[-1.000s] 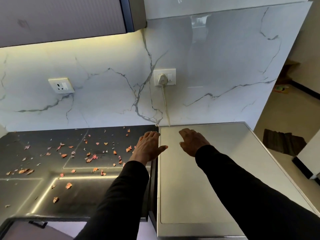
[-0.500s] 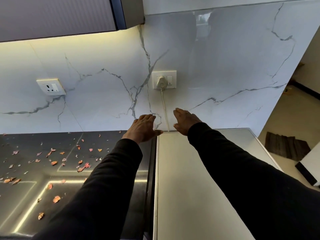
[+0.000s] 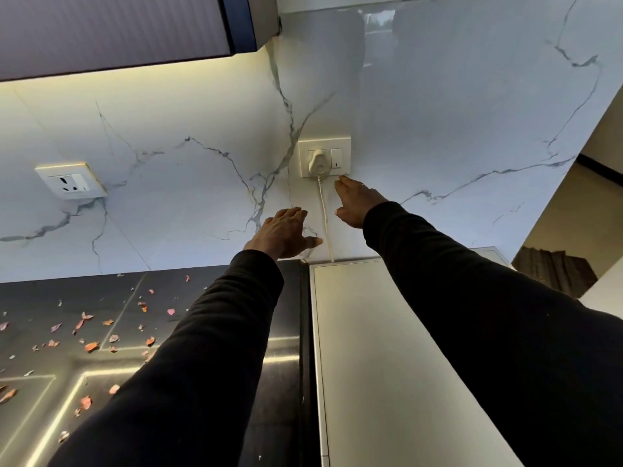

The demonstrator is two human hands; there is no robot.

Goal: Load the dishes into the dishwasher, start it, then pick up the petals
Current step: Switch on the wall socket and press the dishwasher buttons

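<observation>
**Step in hand: powering the dishwasher at the wall**

Both arms reach up toward the centre of the frame. The right hand (image 3: 357, 203) is uppermost. Its fingers (image 3: 342, 179) are straight and close together, holding nothing, and the tip of the foremost sits just under the lower edge of the socket plate (image 3: 324, 143). We cannot tell whether it touches the plate. The left hand (image 3: 283, 230) is lower and to the left, with its fingers stretched, its thumb spread toward the cord (image 3: 324, 214), and nothing held.

A white plug (image 3: 317, 161) is seated in the plate, with the rocker switch (image 3: 336, 158) just to its right. The cord drops behind the pale grey appliance top in the lower centre, which we take to be the dishwasher (image 3: 387, 348). Its door and dishes are out of view.

We judge this to be the start step. The next move is a short lift of the right forefinger onto the rocker, then a firm press clear of the plug.

The petals (image 3: 91, 346) lie scattered over the dark counter (image 3: 67, 291) at lower left, not yet gathered. A second socket (image 3: 70, 182) at left is unused.

We can read no brand or label. The rocker carries only a small dark tick.
</observation>
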